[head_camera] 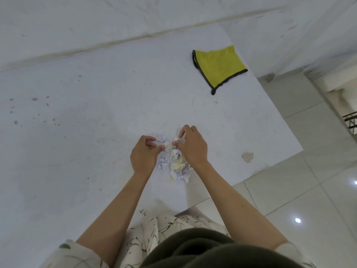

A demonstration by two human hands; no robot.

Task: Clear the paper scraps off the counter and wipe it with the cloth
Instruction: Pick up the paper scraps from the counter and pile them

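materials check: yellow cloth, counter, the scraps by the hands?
Cloth: looks like soft microfibre, matte yellow with a dark stitched border. Counter: pale stone or a stone-look slab, matte, speckled with stains and one chipped patch; can't tell which. Scraps: thin white paper, crumpled, with a clear yellowish film among them, probably plastic.

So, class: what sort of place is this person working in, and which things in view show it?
Probably a kitchen or utility room in a home: a pale stone-like counter against a wall, a glossy tiled floor, and a yellow cleaning cloth lying on the counter.
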